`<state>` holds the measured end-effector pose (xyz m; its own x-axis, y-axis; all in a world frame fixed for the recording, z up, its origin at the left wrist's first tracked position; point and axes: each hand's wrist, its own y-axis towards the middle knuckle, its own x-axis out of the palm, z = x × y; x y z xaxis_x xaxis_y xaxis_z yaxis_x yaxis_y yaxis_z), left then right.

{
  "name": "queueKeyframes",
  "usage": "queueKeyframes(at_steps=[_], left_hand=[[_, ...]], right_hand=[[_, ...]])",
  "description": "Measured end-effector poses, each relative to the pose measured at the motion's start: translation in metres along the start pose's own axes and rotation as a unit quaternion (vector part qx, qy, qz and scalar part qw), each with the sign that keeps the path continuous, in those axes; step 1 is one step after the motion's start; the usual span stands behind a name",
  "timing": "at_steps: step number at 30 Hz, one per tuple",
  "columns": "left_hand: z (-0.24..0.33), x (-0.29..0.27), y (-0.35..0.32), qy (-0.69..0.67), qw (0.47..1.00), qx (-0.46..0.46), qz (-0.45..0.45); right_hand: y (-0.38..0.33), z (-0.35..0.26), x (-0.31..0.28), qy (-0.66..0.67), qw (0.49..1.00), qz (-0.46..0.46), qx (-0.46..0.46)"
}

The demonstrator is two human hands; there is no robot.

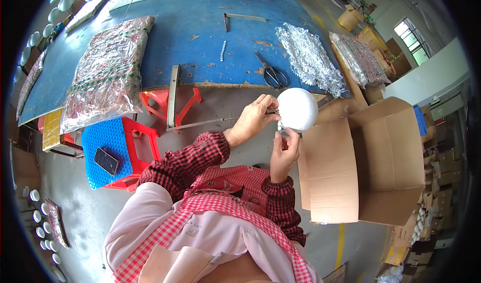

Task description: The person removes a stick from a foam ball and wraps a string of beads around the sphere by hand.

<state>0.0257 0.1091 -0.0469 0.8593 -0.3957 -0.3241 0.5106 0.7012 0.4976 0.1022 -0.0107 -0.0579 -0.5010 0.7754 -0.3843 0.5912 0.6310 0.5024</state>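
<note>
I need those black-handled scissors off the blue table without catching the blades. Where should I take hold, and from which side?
Grip the scissors by their black loop handles, which lie at the near table edge while the blades point away up the blue table. Coming in from the near edge looks best, since the crinkled silver foil crowds their right side.

Smooth matt white ball (297,109); brown cardboard box (371,162); crinkled shiny foil (309,57).

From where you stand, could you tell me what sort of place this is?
Probably a small craft or ornament workshop: both hands work on a white ball beside an open cardboard box, with scissors and bags of shiny tinsel on a blue worktable.
</note>
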Motion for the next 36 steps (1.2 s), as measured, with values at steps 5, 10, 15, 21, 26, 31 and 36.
queueKeyframes(at_steps=[5, 10, 15, 21, 26, 31, 36], left_hand=[[-0.002, 0.000, 0.000, -0.032, 0.999, -0.009, -0.004], [-0.003, 0.003, -0.002, -0.035, 0.999, -0.017, -0.003], [0.000, 0.002, -0.003, -0.030, 0.999, -0.005, 0.011], [-0.003, 0.003, -0.001, -0.063, 0.997, -0.043, -0.001], [-0.008, 0.000, 0.004, -0.123, 0.989, -0.075, -0.018], [-0.010, -0.004, 0.009, -0.130, 0.985, -0.109, -0.039], [-0.014, -0.006, 0.012, -0.153, 0.981, -0.117, -0.037]], right_hand=[[0.003, -0.008, 0.006, -0.154, 0.983, 0.029, -0.091], [0.000, -0.013, 0.007, -0.269, 0.956, -0.010, -0.117], [0.002, -0.024, 0.004, -0.287, 0.953, -0.026, -0.094], [0.010, -0.014, 0.000, 0.125, 0.991, -0.032, 0.046], [0.005, -0.016, 0.009, 0.419, 0.865, -0.002, 0.274], [0.004, -0.010, 0.017, 0.383, 0.887, 0.004, 0.256], [0.000, 0.001, 0.019, 0.375, 0.895, -0.005, 0.240]])
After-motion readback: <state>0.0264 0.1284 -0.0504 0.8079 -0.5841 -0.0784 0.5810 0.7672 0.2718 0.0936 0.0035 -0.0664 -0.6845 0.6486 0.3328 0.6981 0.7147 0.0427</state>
